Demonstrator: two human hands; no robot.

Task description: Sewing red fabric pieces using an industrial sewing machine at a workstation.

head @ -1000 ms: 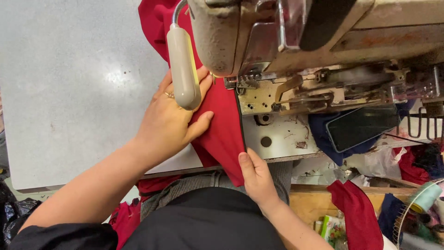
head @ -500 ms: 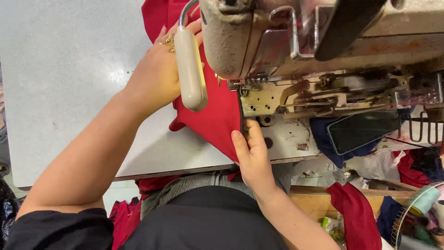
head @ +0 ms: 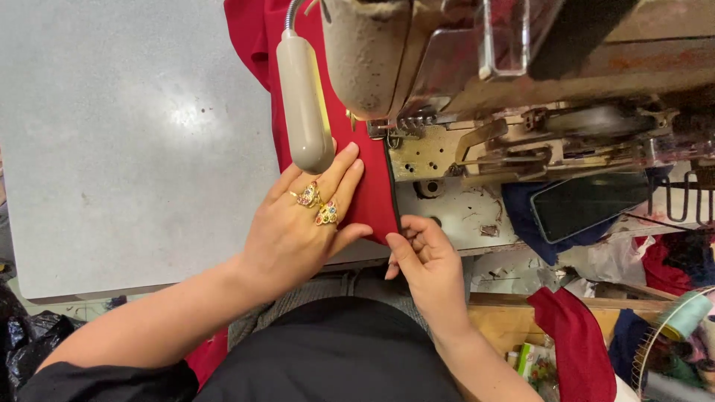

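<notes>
Grey table [head: 134, 149]: left hand [head: 298, 231] drawn back from behind lamp [head: 304, 104], fingers now flat on red cloth [head: 365, 190] beside machine [head: 462, 89]; right hand [head: 428, 260] pinched on cloth's near edge.

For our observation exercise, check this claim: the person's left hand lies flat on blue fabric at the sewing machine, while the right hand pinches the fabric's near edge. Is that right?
Not quite: the fabric is red, not blue, as the head view shows. The rest holds: the left hand lies flat on it beside the sewing machine, and the right hand pinches its near edge.
</notes>
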